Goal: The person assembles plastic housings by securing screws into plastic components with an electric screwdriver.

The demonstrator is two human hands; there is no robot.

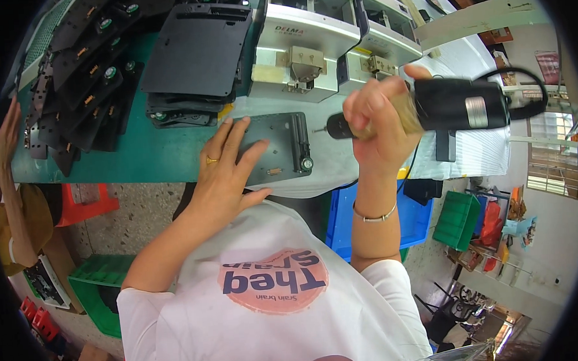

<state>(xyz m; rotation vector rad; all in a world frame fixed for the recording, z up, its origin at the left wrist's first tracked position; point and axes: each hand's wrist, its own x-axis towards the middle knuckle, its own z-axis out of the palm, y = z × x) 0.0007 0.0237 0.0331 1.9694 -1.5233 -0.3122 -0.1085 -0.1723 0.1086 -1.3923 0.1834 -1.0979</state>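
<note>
White shirt cloth (275, 310) with a pink round patch is seen nearest, low in the view. Just past it, the left hand (227, 167) is laid flat and open on a grey plate (278, 145), which lies on the near edge of the bench (139, 155). The right hand (380, 121) is closed around a black power screwdriver (453, 103), held sideways to the right of the plate, with its thin tip (322, 129) pointed left and close to the plate's right edge. A small round part (307, 163) is seen at the plate's near right corner.

The tip could slip off a screw if the tool is held crooked, and the plate could be scratched. The plate could slide if the flat hand is lifted. The fingers of the left hand could be poked, since they are kept near the tip. The black cord (524, 93) on the right could be caught. Stacks of black plates (193, 55) at the far left could be bumped.
</note>
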